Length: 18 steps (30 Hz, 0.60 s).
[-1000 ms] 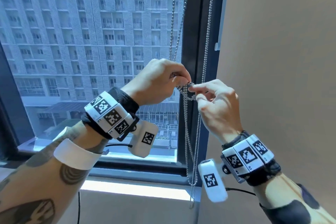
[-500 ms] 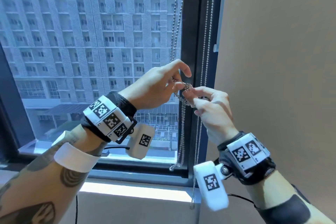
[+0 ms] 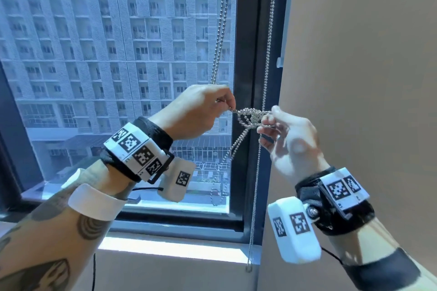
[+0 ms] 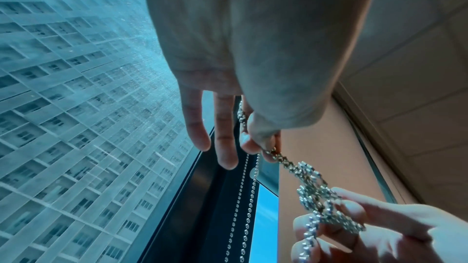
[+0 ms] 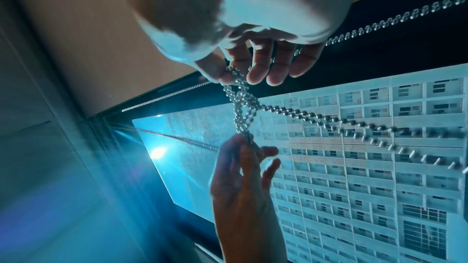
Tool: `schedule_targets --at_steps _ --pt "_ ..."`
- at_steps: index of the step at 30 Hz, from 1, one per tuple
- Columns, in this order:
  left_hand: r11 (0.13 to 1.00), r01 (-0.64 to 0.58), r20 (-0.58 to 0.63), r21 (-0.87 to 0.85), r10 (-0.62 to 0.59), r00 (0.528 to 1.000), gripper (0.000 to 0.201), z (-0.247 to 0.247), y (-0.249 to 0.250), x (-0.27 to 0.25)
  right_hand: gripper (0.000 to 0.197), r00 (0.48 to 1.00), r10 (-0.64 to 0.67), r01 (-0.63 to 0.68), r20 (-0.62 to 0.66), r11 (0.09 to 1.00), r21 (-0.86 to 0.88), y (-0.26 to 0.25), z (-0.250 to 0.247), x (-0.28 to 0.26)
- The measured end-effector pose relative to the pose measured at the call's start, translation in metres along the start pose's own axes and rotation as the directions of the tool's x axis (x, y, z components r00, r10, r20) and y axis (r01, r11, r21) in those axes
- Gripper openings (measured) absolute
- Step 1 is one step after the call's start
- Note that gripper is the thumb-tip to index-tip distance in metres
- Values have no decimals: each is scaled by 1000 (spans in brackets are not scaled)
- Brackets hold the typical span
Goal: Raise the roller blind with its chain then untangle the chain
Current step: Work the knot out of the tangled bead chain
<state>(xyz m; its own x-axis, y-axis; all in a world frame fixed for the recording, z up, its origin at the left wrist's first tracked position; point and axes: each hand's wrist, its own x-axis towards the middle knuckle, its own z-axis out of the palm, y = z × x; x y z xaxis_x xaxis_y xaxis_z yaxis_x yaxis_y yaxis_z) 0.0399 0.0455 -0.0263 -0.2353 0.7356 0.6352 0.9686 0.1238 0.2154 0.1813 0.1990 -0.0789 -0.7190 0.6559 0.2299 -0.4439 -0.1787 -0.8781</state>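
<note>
The window (image 3: 118, 54) filled the left of the scene, with its dark frame (image 3: 248, 78) just left of the beige wall (image 3: 354, 54). The left hand (image 3: 198, 111) and right hand (image 3: 290, 139) each pinched one end of the knot (image 3: 250, 114) between thumb and fingertip. The ball chain (image 3: 267, 54) hung in front of the frame, its knotted section stretched between both hands.

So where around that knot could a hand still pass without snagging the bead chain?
Free: the gap left of the left hand in front of the window glass, and right of the right hand along the beige wall. Crowded: between the hands, where the knot is pinched, with chain strands above and below.
</note>
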Motion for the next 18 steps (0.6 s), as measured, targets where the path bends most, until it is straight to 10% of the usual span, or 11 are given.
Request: schedule_targets --at_steps 12,18 --pt "996 -40 70 76 34 997 54 19 -2 -6 25 981 -42 70 189 987 -147 5 3 -10" --pt "998 -55 108 -8 55 993 33 16 -7 -7 26 983 -62 79 174 993 -91 -1 -5 -4"
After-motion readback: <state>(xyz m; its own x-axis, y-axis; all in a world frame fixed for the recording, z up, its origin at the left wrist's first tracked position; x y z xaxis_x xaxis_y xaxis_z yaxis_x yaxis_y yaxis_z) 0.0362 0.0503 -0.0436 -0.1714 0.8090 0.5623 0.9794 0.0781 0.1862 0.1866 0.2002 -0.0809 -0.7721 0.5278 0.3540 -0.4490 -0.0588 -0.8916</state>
